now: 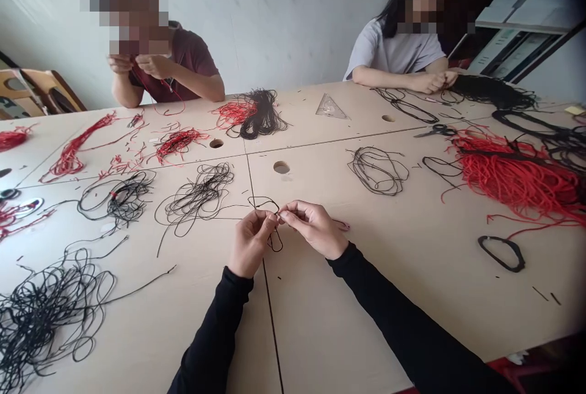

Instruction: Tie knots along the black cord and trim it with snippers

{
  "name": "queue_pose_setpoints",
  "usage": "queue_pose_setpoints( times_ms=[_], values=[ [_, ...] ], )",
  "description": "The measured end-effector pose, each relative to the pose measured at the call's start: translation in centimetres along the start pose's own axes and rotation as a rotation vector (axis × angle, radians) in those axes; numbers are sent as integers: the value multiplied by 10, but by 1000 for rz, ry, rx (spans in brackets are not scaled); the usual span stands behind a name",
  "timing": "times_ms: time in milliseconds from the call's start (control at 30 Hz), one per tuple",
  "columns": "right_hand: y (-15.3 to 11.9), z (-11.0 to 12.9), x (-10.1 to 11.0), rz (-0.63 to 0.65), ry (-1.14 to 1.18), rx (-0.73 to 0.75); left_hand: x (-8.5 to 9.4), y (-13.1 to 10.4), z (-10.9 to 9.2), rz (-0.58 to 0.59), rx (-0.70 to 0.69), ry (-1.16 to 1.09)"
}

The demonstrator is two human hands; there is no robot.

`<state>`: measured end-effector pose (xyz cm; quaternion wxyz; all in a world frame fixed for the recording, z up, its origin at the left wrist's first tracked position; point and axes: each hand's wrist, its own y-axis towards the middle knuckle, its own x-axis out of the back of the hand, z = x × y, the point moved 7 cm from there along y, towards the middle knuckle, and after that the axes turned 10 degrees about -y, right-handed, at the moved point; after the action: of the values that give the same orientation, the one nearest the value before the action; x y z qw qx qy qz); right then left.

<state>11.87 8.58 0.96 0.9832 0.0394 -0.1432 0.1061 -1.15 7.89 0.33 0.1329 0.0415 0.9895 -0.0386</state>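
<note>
A thin black cord point(276, 250) is held between both hands near the middle of the table, with one loop hanging below the fingers and another lying above them. My left hand point(253, 236) pinches the cord between thumb and fingers. From the right, my right hand point(315, 227) pinches it too, fingertips nearly touching those of the left. The exact spot where the fingers meet is too small to make out. A small pink object point(342, 225) lies partly hidden behind my right hand.
Tangled black cords point(41, 308) lie at the left, a looser bundle point(206, 189) nearer the middle. At the right are a red cord pile point(508, 177), scissors point(437, 130) and a black loop point(502, 253). Two people sit across the table point(311, 168), hands on cords.
</note>
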Motion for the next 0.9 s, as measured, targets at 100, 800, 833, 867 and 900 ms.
queue_pose_setpoints(
  times_ms=[100,800,833,867,900],
  values=[
    [-1,-1,3,-34,-50,-9,5,1,0,-36,-8,2],
    [-1,5,7,-11,-112,27,1,-4,-17,68,-218,374],
    [0,4,8,4,-106,23,1,-4,-19,83,-237,398],
    [0,2,8,23,-102,17,3,-4,-21,85,-262,415],
    [1,1,7,44,-99,10,5,-4,-24,68,-296,430]
  ],
)
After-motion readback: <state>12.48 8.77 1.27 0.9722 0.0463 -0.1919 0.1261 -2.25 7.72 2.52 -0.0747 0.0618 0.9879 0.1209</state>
